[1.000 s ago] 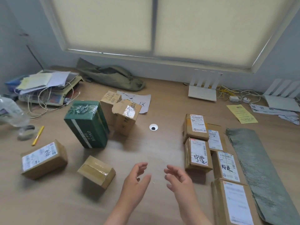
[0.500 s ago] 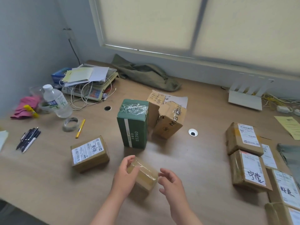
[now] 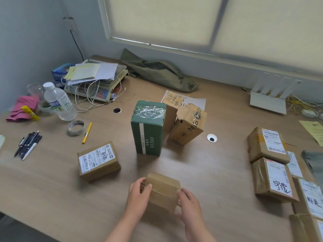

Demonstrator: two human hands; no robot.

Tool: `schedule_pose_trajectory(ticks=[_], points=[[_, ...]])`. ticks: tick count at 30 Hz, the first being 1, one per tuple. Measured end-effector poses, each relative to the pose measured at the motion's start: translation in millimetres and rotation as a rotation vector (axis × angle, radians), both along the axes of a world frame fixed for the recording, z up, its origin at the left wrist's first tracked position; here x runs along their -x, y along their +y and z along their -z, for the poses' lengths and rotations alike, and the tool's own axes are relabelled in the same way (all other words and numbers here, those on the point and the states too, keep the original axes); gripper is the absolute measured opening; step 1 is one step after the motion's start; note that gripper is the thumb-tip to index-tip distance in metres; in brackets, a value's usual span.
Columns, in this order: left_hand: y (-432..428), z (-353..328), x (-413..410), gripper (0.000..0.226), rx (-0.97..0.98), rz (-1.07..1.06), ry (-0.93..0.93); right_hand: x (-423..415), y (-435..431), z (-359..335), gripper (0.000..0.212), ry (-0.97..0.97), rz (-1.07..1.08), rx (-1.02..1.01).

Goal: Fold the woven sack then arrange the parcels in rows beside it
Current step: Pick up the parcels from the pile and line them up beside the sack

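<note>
Two hands hold one small plain brown parcel (image 3: 163, 191) near the front middle of the wooden table (image 3: 52, 180). The left hand (image 3: 139, 194) curls round the parcel's left end with the thumb on its top face. The right hand (image 3: 189, 205) grips the right end, its fingers wrapped over the near corner. The parcel looks raised a little off the table, though the view does not settle that.

Behind it a green box (image 3: 148, 128) stands upright. A torn brown carton (image 3: 187, 126) leans just to the right of it, and a second carton (image 3: 172, 109) stands behind them both. A white-labelled box (image 3: 98, 161) lies to the left, well apart from the hands.

Along the right side the rows of parcels (image 3: 274, 180) lie label-up and touching one another. Just beyond them, at the right edge, a strip of the grey-green woven sack (image 3: 313, 165) lies flat on the table.
</note>
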State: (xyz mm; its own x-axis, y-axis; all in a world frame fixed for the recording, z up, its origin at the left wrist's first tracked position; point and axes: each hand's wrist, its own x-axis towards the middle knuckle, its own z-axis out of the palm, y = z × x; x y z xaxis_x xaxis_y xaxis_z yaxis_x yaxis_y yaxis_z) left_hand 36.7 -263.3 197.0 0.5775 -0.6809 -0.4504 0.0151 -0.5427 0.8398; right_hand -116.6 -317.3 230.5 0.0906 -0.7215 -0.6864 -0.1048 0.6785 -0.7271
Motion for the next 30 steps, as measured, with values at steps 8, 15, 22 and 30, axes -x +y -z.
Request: schedule_pose_trajectory(ticks=[8,15,22,30], points=[[-12.9,-24.8,49.0,0.013,0.105,-0.040,0.088,44.1,-7.4,-13.4,0.014,0.083,0.084,0.185],[-29.4,-49.5,100.8,0.040,0.216,0.016,0.149,105.2,-26.2,-38.1,0.033,0.009,0.083,0.288],[-43.9,-68.4,150.8,0.031,0.275,-0.002,0.232,162.7,-37.0,-56.7,0.017,-0.183,0.221,0.261],[-58.6,-80.3,186.4,0.025,0.361,0.048,0.233,202.3,-45.6,-64.9,0.039,-0.162,0.191,0.383]])
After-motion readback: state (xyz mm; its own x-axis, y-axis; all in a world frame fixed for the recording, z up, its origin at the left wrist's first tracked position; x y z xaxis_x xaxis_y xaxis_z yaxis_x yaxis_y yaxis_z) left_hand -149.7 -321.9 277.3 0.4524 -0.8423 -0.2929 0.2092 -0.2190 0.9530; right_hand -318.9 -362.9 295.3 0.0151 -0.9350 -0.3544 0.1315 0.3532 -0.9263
